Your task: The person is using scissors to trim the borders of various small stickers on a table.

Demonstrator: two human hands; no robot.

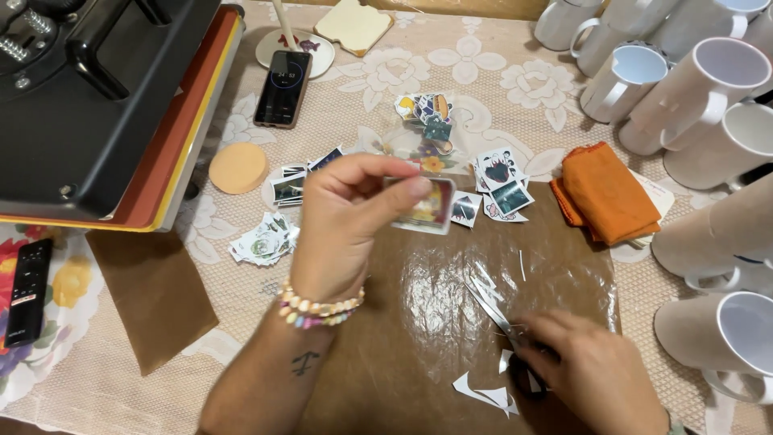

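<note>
**Worktop inspection: cut-out in your left hand, scissors under your right**

At far left, a black remote (28,292) lies on a floral cloth. Above it, a heat press (88,97) with a black top and a red and yellow edge overhangs the worktop (97,379), which carries a cream lace-pattern cover. A loose brown sheet (153,294) lies below the press. Nearby sit a round orange pad (238,167) and a dark phone (283,88), screen up.

Small picture cut-outs lie in heaps: one pile (264,240) left of your wrist, others (499,184) beyond the glossy, wrinkled brown sheet (427,322) in the centre.

Your left hand (342,225) is raised above that sheet, its fingers (403,189) pinching a small rectangular printed cut-out (431,208) by its left edge; the picture is blurred.

Your right hand (592,370) rests on the sheet, fingers closed on the handles of the scissors (491,310), whose blades lie flat, pointing up-left. White paper offcuts (487,395) lie just beside it.

A folded orange cloth (608,193) lies further right. White glazed mugs (700,89) crowd the right edge, most tipped on their sides; their insides appear empty.
</note>
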